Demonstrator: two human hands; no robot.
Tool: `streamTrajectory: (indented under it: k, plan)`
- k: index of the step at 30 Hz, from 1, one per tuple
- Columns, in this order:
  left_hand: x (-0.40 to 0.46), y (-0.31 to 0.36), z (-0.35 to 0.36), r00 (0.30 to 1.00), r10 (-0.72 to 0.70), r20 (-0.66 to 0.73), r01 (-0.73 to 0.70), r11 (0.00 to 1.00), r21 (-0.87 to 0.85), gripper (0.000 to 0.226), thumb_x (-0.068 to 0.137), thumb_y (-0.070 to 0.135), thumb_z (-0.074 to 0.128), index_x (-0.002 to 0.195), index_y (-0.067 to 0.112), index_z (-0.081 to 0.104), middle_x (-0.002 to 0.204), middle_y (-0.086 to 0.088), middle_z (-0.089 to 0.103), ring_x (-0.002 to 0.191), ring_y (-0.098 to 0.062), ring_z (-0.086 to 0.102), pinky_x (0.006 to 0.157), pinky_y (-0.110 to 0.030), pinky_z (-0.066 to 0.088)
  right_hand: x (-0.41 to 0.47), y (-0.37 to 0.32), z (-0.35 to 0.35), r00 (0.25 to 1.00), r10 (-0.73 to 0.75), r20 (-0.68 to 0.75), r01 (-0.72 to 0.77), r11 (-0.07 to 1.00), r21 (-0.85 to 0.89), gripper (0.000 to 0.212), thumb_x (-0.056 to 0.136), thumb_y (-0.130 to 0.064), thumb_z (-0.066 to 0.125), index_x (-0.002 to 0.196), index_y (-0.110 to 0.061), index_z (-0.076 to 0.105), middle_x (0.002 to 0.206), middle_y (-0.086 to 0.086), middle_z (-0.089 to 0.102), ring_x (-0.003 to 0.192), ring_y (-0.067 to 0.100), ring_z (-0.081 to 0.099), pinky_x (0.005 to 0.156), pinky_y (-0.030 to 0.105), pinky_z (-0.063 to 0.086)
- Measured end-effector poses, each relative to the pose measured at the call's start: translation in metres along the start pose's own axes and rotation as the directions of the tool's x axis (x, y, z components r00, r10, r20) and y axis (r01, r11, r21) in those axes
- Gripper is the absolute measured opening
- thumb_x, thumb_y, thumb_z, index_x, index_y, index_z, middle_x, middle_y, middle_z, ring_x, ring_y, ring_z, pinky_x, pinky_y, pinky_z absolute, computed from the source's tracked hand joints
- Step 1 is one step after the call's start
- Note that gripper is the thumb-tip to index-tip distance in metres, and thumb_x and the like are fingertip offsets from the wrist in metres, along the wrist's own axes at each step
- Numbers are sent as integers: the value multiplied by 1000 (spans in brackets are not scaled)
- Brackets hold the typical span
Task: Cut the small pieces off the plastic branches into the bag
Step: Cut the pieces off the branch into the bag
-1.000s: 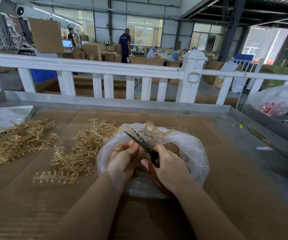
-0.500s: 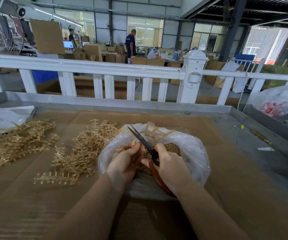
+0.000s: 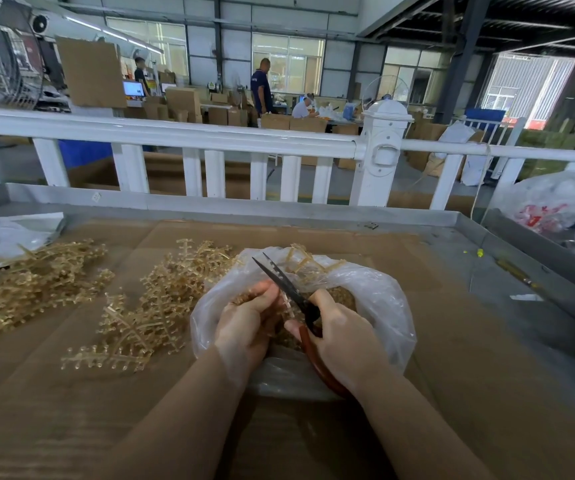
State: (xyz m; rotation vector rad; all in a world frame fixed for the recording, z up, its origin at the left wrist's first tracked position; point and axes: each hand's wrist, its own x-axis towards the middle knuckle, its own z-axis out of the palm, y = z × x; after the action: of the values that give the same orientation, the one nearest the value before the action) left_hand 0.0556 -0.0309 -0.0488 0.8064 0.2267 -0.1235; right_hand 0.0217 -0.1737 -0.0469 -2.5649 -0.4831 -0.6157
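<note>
Red-handled scissors (image 3: 300, 299) are sitting in the right hand (image 3: 343, 336), whose fingers are curling round the handle loops; the dark blades are standing slightly apart and pointing up and away from the person, over the mouth of the bag (image 3: 379, 299). The left hand (image 3: 244, 322) is reaching into the bag mouth, its fingers curling round a plastic branch (image 3: 288, 303) and holding it against the blades. Both hands are working just above the bag opening, close together.

The bag, of clear thin plastic, is lying on the surface (image 3: 452, 358), which is covered in brown cardboard. Inside the bag, a heap of small cut pieces (image 3: 339, 294) is showing between the hands and the far wall of the bag. Further amber branches (image 3: 305, 261) are poking above the far rim of the bag.

Left of the bag, just beside it, a loose pile of branches (image 3: 151, 306) is lying on the cardboard. Further left of the bag, well apart from it, a second pile (image 3: 26, 289) is lying beside a clear plastic wrapper (image 3: 5, 233).

Beyond the bag, a white railing (image 3: 210, 136) is running along the far edge of the surface. Right of the bag, well apart, another plastic bag with red contents (image 3: 552, 206) is resting outside the raised metal rim.
</note>
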Motion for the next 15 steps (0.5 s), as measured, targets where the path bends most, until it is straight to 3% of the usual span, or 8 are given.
streamTrajectory:
  k: [4, 12, 15]
  plan:
    - [-1, 0, 0, 1000, 14, -8, -14, 999, 46, 11, 84, -4, 61, 93, 1, 63, 64, -7, 65, 54, -14, 64, 49, -23, 54, 2, 2, 0, 1000, 1, 5, -1, 1000, -10, 35, 90, -56, 50, 106, -25, 47, 87, -10, 61, 76, 5, 57, 64, 13, 41]
    - [-3, 3, 1, 1000, 19, -15, -18, 999, 38, 16, 81, -3, 63, 96, 1, 64, 72, -9, 66, 59, -15, 65, 51, -26, 55, 5, 2, 2, 999, 6, 41, -6, 1000, -16, 44, 91, -55, 49, 118, -20, 46, 94, -7, 66, 83, 9, 64, 71, 20, 50]
    - [-4, 2, 1, 1000, 19, -23, -18, 999, 38, 16, 81, -4, 63, 96, 1, 65, 70, -8, 68, 58, -14, 66, 51, -26, 55, 5, 2, 0, 999, 11, 52, -10, 1000, -27, 42, 91, -55, 49, 113, -20, 47, 88, -7, 65, 81, 12, 65, 69, 22, 49]
